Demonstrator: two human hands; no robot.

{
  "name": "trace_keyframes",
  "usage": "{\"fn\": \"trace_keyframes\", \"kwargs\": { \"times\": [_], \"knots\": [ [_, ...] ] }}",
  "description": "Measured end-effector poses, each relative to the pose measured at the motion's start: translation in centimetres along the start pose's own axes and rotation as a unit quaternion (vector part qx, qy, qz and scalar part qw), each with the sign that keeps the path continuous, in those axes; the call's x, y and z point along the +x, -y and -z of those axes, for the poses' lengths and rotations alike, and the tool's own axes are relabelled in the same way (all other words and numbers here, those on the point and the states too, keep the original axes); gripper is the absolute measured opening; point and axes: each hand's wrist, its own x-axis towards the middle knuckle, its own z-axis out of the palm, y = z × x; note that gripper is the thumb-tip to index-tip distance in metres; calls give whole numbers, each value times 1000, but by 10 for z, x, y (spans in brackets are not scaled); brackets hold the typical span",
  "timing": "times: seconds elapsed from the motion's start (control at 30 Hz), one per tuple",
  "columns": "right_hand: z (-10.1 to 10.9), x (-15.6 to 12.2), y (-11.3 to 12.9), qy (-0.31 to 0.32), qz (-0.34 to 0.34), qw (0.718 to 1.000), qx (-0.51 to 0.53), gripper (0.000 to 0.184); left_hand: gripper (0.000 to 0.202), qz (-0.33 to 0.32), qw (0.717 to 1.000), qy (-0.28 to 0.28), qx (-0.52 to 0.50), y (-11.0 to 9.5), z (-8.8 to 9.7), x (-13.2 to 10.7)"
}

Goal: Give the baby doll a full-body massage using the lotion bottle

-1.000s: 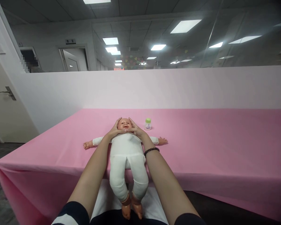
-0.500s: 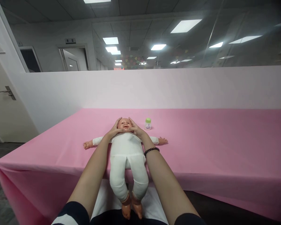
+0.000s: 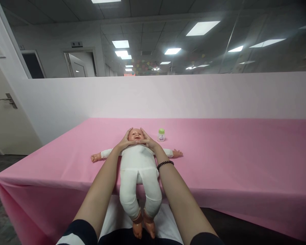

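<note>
A baby doll [image 3: 137,158] in a white cloth body lies on its back on the pink-covered table, arms spread to both sides. Its legs hang past the front edge towards my lap. My left hand [image 3: 124,141] cups the left side of the doll's head, fingers along the temple and thumb by the chin. On the other side, my right hand [image 3: 149,141] holds the head the same way, with its thumb near the other thumb under the mouth. A small jar [image 3: 161,135] with a green lid stands upright, just right of the head and apart from my hand.
The pink tablecloth [image 3: 232,153] stretches far to the right and drapes over the front edge. Behind the table rises a white half wall [image 3: 181,97] with glass above. A door [image 3: 10,112] with a metal handle is at the left.
</note>
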Motion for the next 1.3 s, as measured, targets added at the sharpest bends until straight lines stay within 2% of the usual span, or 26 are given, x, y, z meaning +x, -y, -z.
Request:
{"fn": "trace_keyframes", "kwargs": {
  "times": [0.27, 0.6, 1.3],
  "knots": [
    [5, 4, -3, 6, 6, 1000, -18, 124, 114, 14, 1000, 0, 10, -4, -1, -3],
    [3, 9, -3, 3, 11, 1000, -5, 115, 101, 4, 1000, 20, 2, -3, 1, -1],
    [4, 9, -5, 11, 10, 1000, 6, 112, 101, -2, 1000, 11, 1, -4, -1, -1]
  ]
}}
